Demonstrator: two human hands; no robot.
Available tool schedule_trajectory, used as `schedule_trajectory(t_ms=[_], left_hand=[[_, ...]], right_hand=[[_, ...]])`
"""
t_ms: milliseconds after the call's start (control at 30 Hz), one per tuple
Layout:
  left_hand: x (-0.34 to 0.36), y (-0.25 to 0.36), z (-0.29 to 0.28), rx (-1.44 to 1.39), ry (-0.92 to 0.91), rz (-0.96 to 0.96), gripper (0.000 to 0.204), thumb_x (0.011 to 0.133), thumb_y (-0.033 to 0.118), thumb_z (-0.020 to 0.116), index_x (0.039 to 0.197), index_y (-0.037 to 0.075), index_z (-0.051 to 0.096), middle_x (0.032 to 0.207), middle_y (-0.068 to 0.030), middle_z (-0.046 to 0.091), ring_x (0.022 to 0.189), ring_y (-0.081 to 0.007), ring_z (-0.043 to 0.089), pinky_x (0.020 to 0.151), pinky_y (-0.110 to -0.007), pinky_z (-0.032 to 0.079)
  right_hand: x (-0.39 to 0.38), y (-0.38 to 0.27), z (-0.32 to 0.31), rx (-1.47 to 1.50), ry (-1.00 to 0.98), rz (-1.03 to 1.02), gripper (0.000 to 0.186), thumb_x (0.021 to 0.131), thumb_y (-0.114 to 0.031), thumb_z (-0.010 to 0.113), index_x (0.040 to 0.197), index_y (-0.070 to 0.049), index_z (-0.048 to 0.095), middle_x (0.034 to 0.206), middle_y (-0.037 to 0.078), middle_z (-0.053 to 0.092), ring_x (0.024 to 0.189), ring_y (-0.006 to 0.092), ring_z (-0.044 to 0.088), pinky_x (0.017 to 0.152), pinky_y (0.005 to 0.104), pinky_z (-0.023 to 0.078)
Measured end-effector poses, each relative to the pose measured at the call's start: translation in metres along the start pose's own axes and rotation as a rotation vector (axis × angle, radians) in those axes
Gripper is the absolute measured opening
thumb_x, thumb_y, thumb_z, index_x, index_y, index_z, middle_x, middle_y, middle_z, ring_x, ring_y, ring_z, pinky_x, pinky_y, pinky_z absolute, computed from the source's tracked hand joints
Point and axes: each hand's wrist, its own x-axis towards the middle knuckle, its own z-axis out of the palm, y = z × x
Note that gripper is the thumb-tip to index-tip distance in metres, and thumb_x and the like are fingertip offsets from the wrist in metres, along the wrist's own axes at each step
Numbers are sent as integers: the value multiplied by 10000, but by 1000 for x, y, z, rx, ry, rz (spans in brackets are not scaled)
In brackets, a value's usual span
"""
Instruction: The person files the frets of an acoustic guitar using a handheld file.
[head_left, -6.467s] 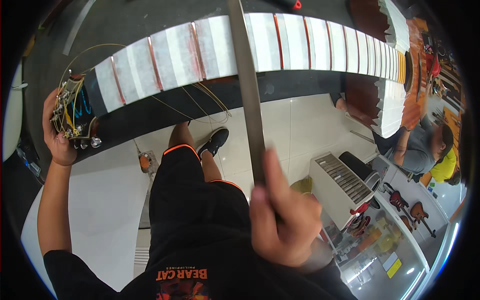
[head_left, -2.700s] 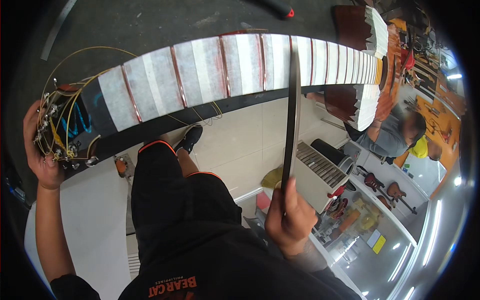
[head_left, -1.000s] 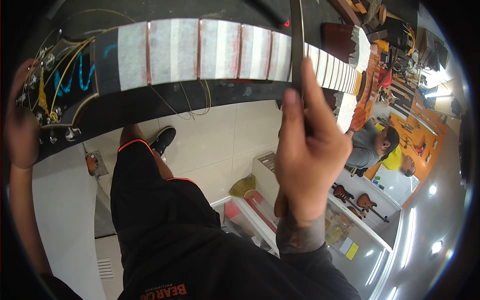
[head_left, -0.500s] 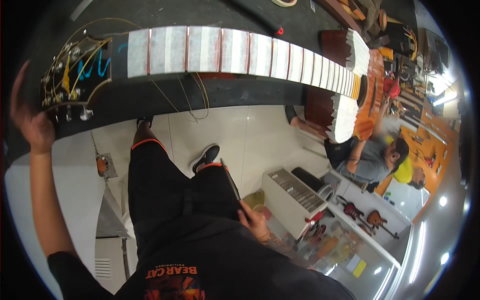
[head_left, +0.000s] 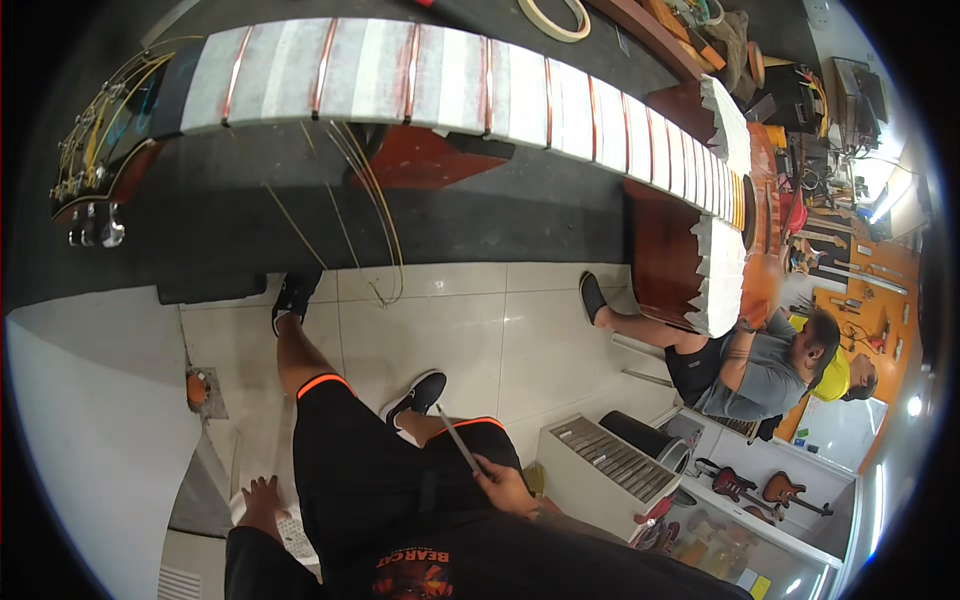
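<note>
A guitar neck [head_left: 470,95] stretches across the top, its fretboard covered in whitish tape between the bare frets. White masking [head_left: 715,280] with jagged edges also covers part of the reddish-brown guitar body [head_left: 665,255]. Loose strings [head_left: 375,215] dangle below the neck, and more curl around the headstock [head_left: 110,165]. Low on the left, my left hand [head_left: 262,500] rests with fingers apart on a white perforated stool seat [head_left: 297,540]. My right hand [head_left: 508,487], near my lap, grips one end of a slim grey metal tool [head_left: 458,440]; its exact kind is unclear.
The neck lies above a dark workbench [head_left: 500,215], with a reddish support block [head_left: 425,158] under it. A tape roll [head_left: 555,18] sits at the back. Right of me stands a white drawer-like cabinet [head_left: 600,480]; beyond it, a person in grey [head_left: 755,375] sits at the bench.
My left hand has dropped from beside the headstock to the stool seat. The view has shifted nearer the neck. My right hand still holds the slim tool.
</note>
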Motion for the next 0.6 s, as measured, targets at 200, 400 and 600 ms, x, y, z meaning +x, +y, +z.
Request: schedule_trajectory(t_ms=[200, 400, 600], left_hand=[[20, 20, -1, -123, 120, -104, 1360, 581, 356, 999, 1629, 230, 142, 1599, -115, 333, 1496, -395, 304, 1140, -674, 365], [3, 58, -60, -215, 317, 162, 812, 839, 230, 795, 1537, 139, 391, 1517, -144, 450, 1437, -400, 403, 1084, -600, 462], [-28, 48, -150, -247, 476, 157, 757, 851, 214, 766, 1518, 131, 417, 1503, -150, 467, 1422, -399, 422, 1082, -583, 467]], right_hand=[[7, -18, -5, -69, -104, 61, 462, 1050, -221, 625, 1472, -52, 542, 998, 84, 752, 926, 51, 616, 836, 236, 519], [14, -17, 0, 11, -41, 81, 457, 1022, -270, 654, 1437, -90, 586, 852, 110, 727, 746, 93, 617, 738, 272, 531], [35, 1, 31, 218, 206, -27, 436, 1015, -205, 646, 1421, -51, 605, 656, -22, 563, 596, 37, 482, 547, 257, 439]])
